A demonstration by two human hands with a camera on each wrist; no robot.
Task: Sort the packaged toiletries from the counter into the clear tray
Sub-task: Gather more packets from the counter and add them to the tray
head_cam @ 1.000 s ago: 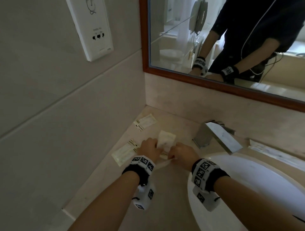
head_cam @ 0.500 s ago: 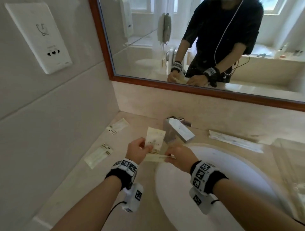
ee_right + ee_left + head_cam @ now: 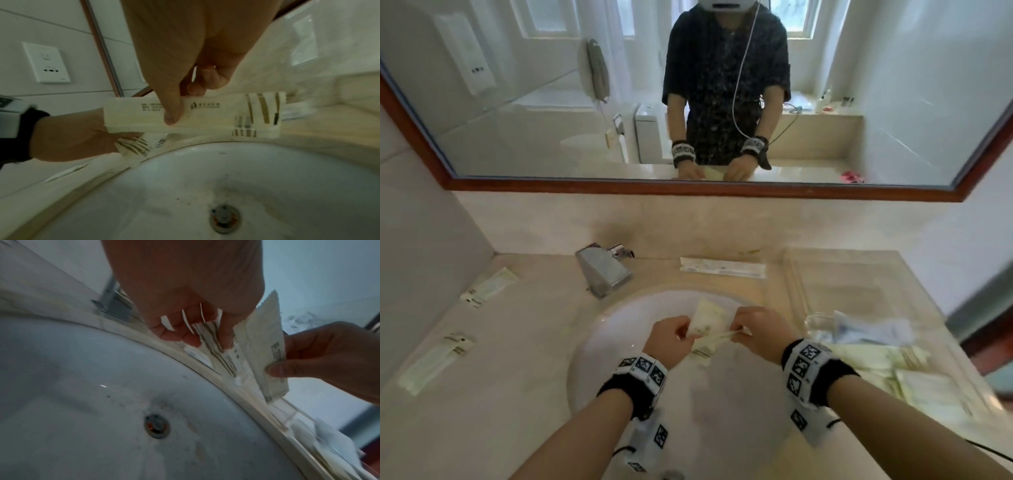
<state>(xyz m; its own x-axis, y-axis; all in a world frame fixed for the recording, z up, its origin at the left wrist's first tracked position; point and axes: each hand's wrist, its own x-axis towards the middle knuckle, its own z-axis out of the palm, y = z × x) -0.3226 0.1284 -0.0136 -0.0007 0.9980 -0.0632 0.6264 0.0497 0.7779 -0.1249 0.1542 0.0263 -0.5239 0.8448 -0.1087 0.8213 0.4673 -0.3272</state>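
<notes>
Both hands hover over the white sink (image 3: pixel 619 346), each with cream toiletry packets. My left hand (image 3: pixel 674 337) grips a packet with gold stripes (image 3: pixel 218 352), its striped end also showing under the left hand (image 3: pixel 78 136) in the right wrist view. My right hand (image 3: pixel 753 329) pinches a long printed packet (image 3: pixel 216 113) between thumb and fingers (image 3: pixel 173 116). The two packets touch and overlap (image 3: pixel 709 318). The clear tray (image 3: pixel 842 284) stands on the counter to the right and holds several packets (image 3: pixel 893 363).
Two packets (image 3: pixel 486 287) (image 3: pixel 438 359) lie on the counter at the left, a long one (image 3: pixel 722 267) behind the basin. The chrome faucet (image 3: pixel 604 270) stands at the back left of the sink. A mirror (image 3: pixel 688 102) covers the wall.
Both hands have carried the packets from the left corner of the counter rightward to above the sink. The head view has turned right, so the tray is in sight.
</notes>
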